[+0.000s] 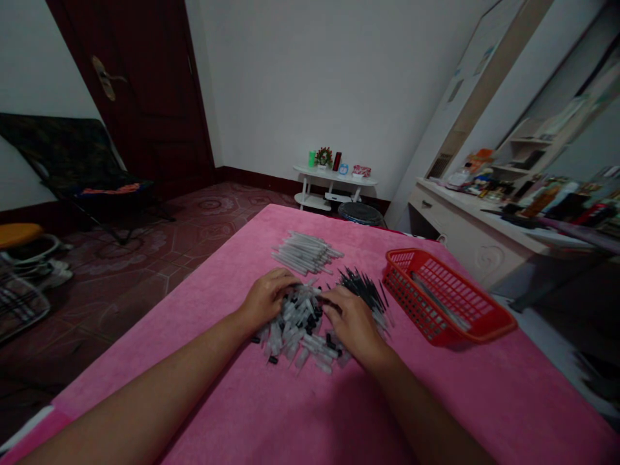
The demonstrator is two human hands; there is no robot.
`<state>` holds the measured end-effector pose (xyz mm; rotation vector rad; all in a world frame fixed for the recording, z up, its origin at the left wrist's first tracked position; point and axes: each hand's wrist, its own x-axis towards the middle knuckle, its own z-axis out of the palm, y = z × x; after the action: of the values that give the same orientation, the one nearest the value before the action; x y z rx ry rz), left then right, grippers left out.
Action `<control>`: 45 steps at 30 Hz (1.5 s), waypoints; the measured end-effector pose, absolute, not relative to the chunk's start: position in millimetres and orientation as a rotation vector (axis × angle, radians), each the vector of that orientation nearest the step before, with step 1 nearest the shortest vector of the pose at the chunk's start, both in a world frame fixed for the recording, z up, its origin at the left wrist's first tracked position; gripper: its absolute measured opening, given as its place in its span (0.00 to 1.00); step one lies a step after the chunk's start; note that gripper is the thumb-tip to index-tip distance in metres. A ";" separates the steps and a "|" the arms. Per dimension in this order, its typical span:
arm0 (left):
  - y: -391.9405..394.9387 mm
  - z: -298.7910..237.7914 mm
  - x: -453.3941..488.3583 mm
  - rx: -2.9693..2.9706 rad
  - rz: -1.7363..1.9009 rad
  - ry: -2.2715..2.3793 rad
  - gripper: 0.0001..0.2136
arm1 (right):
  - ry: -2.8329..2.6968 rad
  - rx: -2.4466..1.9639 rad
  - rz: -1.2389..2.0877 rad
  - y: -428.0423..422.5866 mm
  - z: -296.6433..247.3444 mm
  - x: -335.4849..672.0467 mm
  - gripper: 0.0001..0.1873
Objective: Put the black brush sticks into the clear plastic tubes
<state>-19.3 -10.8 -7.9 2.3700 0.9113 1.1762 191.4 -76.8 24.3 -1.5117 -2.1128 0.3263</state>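
A loose heap of small clear and black pen caps (pixel 303 320) lies on the pink cloth between my hands. My left hand (pixel 268 294) rests against the heap's far left side, its fingers bent loosely and apart from the thumb. On the right side, my right hand (pixel 351 316) touches the caps with curved, parted fingers. Neither hand shows a single cap gripped in it. Beyond the heap lies a bundle of whitish pen barrels (pixel 307 252). Dark-tipped pen refills (pixel 363 289) are fanned out just past my right hand, which partly covers them.
A red plastic basket (pixel 450 294) with a few long, thin pieces inside stands on the pink-covered table (pixel 271 413) at right. A cluttered dresser (pixel 484 226) runs along the right side. Further off are a small white stand (pixel 334 175) and a folding chair (pixel 72 155).
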 end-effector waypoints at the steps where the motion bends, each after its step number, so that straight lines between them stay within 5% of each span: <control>1: -11.1 -7.6 -19.0 2.372 1.175 0.909 0.15 | -2.135 -1.497 0.326 -78.5 24.7 188.4 0.16; 20: -12.8 -6.9 -18.4 2.367 1.159 0.918 0.14 | -2.092 -1.591 0.417 -79.4 19.2 183.9 0.19; 45: -14.4 -6.8 -18.1 2.405 1.113 0.923 0.15 | -2.133 -1.637 0.301 -77.5 16.9 187.2 0.05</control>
<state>-18.1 -14.4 -6.8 2.4052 0.9232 1.1127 187.2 -77.5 16.9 -1.6369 -2.1327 0.3008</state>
